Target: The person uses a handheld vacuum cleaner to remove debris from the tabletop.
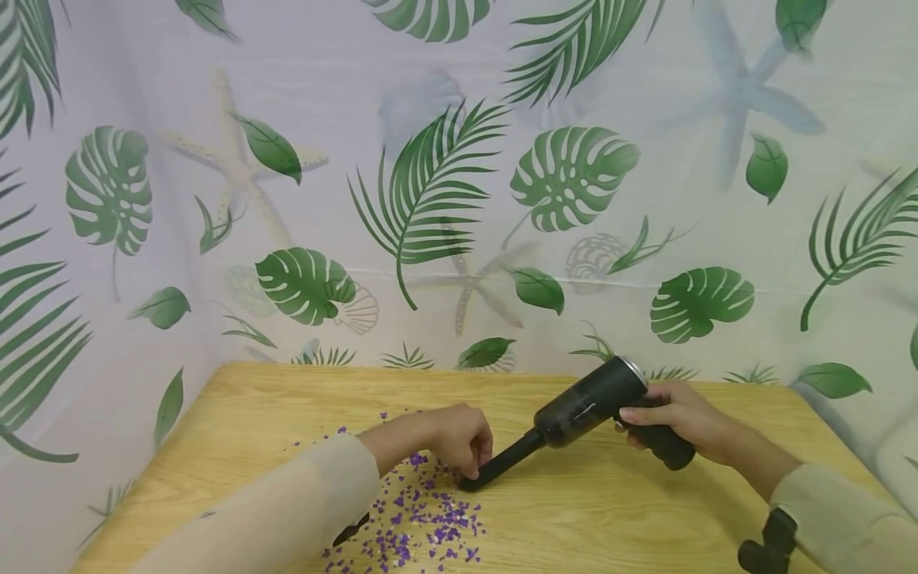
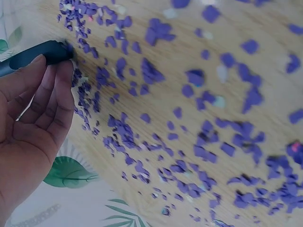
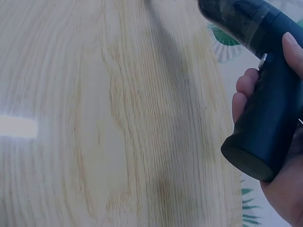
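Note:
A black handheld vacuum cleaner [image 1: 584, 405] slants over the table, its narrow nozzle [image 1: 508, 459] reaching down to the left. My right hand [image 1: 684, 416] grips its handle [image 3: 270, 113], with the thumb on one side and the fingers curled round the other. With thumb and fingers, my left hand [image 1: 461, 438] pinches the nozzle near its tip, also seen in the left wrist view, where the hand [image 2: 40, 111] holds the nozzle end [image 2: 52, 51]. Purple confetti [image 1: 448, 518] lies scattered below and left of the tip. Whether pieces are inside the nozzle cannot be seen.
The confetti lies on a wood-grain tabletop [image 1: 617, 518]. Behind it hangs a pale cloth [image 1: 459, 199] printed with green leaves and starfish. A black strap mount [image 1: 770, 542] sits on the right sleeve. Glare marks the tabletop in the right wrist view.

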